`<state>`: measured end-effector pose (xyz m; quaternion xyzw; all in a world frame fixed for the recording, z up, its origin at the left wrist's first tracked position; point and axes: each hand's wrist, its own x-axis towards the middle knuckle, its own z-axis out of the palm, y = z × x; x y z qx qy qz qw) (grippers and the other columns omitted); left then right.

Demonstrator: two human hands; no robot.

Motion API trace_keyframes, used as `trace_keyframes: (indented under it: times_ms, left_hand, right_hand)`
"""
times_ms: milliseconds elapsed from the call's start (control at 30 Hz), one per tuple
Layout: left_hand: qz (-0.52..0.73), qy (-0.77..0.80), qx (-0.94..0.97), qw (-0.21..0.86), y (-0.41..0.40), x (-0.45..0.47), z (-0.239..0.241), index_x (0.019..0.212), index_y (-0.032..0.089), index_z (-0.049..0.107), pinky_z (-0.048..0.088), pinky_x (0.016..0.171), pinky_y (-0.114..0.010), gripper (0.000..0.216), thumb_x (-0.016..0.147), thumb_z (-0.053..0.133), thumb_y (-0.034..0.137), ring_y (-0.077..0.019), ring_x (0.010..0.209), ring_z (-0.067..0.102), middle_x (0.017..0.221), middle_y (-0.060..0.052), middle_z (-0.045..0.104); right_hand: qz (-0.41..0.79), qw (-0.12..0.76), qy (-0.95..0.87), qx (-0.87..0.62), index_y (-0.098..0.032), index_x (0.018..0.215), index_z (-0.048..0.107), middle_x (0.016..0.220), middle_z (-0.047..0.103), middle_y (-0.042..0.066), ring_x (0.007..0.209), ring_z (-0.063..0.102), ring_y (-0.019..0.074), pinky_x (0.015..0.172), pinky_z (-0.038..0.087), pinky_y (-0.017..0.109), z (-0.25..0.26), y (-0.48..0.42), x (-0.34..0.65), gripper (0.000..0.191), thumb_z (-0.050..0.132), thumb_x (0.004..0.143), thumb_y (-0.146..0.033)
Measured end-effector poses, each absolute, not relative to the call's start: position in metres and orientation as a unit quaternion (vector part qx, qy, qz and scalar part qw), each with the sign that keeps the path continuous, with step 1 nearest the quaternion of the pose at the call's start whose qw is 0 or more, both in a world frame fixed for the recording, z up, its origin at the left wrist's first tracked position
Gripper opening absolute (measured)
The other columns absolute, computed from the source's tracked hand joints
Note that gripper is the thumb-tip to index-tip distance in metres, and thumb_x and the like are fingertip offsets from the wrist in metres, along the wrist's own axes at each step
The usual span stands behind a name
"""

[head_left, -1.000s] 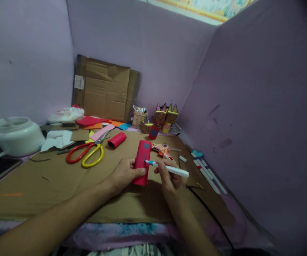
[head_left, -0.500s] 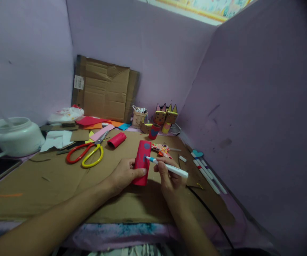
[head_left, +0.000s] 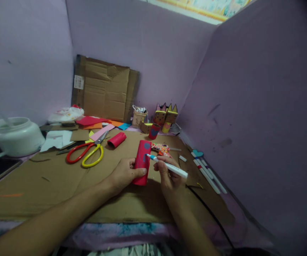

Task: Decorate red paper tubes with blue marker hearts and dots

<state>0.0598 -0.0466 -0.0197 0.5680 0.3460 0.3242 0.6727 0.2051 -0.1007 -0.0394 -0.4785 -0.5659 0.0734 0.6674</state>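
Observation:
My left hand grips the lower part of a red paper-covered tube, with the thumb across its front. The tube leans slightly and carries a round blue-grey spot near its top, with another blue mark below. In my right hand is a white marker pen with a blue collar, held like a pencil. Its tip meets or nearly meets the tube's front at the lower mark. Behind the tube lies a patterned bow-shaped piece.
Scissors with red and yellow handles and a short red roll lie left on the cardboard sheet. A white pot stands far left. Several markers lie right, near a black cable. Decorated tubes stand behind.
The marker's tip has shifted very slightly up and right on the tube, and my right hand has moved a little with it. My left hand and the tube look the same.

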Motion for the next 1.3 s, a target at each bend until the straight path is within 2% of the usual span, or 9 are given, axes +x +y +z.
trace_keyframes:
  times_ms: [233, 733, 1300]
  left_hand:
    - [0.328, 0.353, 0.565, 0.669, -0.046, 0.06, -0.019, 0.08, 0.011, 0.063, 0.036, 0.059, -0.025, 0.038, 0.053, 0.077, 0.035, -0.0125, 0.061, 0.047, 0.067, 0.001, 0.058]
    - [0.335, 0.359, 0.545, 0.679, -0.048, 0.061, -0.017, 0.077, 0.011, 0.063, 0.04, 0.058, -0.025, 0.035, 0.053, 0.078, 0.032, -0.0124, 0.059, 0.051, 0.067, 0.0, 0.061]
    - [0.326, 0.351, 0.564, 0.672, -0.046, 0.06, -0.019, 0.078, 0.011, 0.061, 0.037, 0.058, -0.025, 0.038, 0.054, 0.077, 0.035, -0.0118, 0.06, 0.048, 0.066, 0.001, 0.057]
  right_hand:
    - [0.072, 0.662, -0.569, -0.483, -0.02, 0.089, 0.066, 0.07, 0.063, 0.001, 0.061, 0.059, 0.0137, 0.057, 0.047, 0.027, -0.037, -0.103, 0.205, 0.015, 0.055, 0.089, -0.03]
    - [0.048, 0.64, -0.567, -0.516, -0.017, 0.074, 0.064, 0.059, 0.062, 0.0, 0.056, 0.06, 0.0141, 0.055, 0.046, 0.025, -0.03, -0.111, 0.203, 0.023, 0.054, 0.089, -0.032]
    - [0.07, 0.671, -0.557, -0.484, -0.02, 0.087, 0.065, 0.068, 0.063, 0.0, 0.059, 0.059, 0.0135, 0.056, 0.047, 0.026, -0.036, -0.103, 0.205, 0.014, 0.055, 0.089, -0.029]
